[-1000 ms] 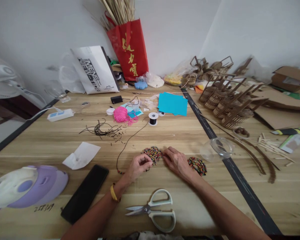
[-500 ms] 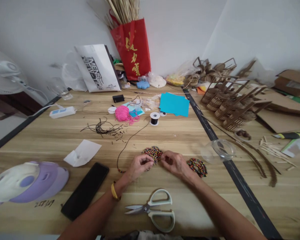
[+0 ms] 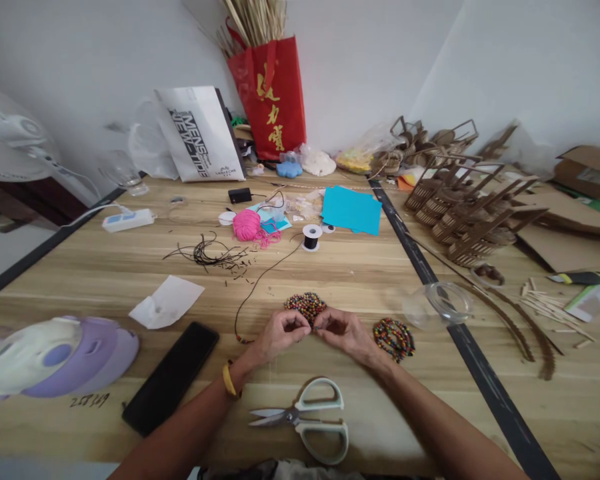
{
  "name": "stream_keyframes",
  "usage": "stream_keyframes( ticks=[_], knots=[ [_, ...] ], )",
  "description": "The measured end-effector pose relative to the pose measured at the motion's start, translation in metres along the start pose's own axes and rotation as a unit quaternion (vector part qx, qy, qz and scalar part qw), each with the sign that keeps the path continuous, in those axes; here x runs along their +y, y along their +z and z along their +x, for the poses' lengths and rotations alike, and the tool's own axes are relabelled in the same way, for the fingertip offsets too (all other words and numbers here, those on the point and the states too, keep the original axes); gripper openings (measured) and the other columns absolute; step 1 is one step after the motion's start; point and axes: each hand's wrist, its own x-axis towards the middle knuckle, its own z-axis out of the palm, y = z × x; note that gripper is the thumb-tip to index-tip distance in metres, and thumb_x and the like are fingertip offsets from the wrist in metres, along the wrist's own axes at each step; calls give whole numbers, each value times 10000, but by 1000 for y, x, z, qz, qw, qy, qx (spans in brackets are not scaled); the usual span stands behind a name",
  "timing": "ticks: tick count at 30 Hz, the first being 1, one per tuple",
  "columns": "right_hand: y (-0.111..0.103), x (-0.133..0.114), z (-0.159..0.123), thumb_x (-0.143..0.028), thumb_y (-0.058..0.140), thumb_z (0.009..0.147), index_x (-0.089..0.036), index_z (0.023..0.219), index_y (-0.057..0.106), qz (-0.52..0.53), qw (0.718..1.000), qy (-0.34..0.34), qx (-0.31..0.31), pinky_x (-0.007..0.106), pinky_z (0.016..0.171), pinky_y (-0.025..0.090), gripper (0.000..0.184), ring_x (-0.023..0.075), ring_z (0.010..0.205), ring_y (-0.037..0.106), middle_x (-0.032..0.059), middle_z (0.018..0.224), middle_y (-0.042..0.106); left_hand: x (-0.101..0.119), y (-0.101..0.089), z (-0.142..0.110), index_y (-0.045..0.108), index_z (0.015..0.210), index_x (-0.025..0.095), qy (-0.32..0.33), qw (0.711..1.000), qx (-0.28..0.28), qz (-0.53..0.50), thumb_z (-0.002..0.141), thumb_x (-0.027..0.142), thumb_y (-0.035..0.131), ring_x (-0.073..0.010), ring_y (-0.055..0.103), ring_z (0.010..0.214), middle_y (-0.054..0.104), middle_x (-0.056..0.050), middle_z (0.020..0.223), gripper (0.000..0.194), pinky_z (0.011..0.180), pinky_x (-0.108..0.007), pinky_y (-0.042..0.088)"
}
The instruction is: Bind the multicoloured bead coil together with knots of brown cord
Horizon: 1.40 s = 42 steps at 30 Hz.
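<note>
Here's the black cord (image 3: 253, 291), left of centre, limp and light by its looks, best gripped near its tip. Left hand (image 3: 279, 335) pinching, contents too small to tell. Beads (image 3: 305, 305) piled just below centre: probably hard, rolly, best picked singly. Right hand (image 3: 347, 335) pinching too, contents unclear. Then the beaded coil (image 3: 394, 339), lower right: likely floppy, scoop whole.

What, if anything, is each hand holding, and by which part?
Left hand: seemingly the black cord, past its beads; the exact spot is hidden. Right hand: cannot tell; anything pinched is too small.
</note>
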Motion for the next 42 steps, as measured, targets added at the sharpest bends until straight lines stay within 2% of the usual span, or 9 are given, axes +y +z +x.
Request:
stream_keyframes(
  ticks=[11, 23, 42],
  knots=[
    [-1, -2, 1, -401, 707, 791, -154, 844, 630, 34, 999, 9, -20, 242, 626, 398, 264, 124, 667, 522, 17, 746, 602, 0, 1, -1, 632, 681, 116, 9, 1000, 7, 13, 724, 331, 658, -87, 431, 557, 542, 13, 599, 221, 539, -203, 331],
    [-1, -6, 1, -404, 707, 793, -151, 845, 616, 49, 998, 19, -37, 232, 585, 357, 273, 107, 628, 474, -2, 713, 558, 3, 2, 0, 627, 686, 113, 4, 1000, -2, 10, 719, 345, 655, -83, 414, 545, 521, 18, 590, 235, 525, -201, 313],
    [-1, -7, 0, -412, 711, 789, -151, 834, 606, 42, 998, 16, -35, 238, 612, 371, 285, 112, 650, 483, -1, 720, 557, 6, 2, -1, 615, 683, 115, -11, 1000, -10, 5, 710, 343, 664, -85, 407, 545, 507, 20, 588, 235, 517, -201, 306]
  ],
)
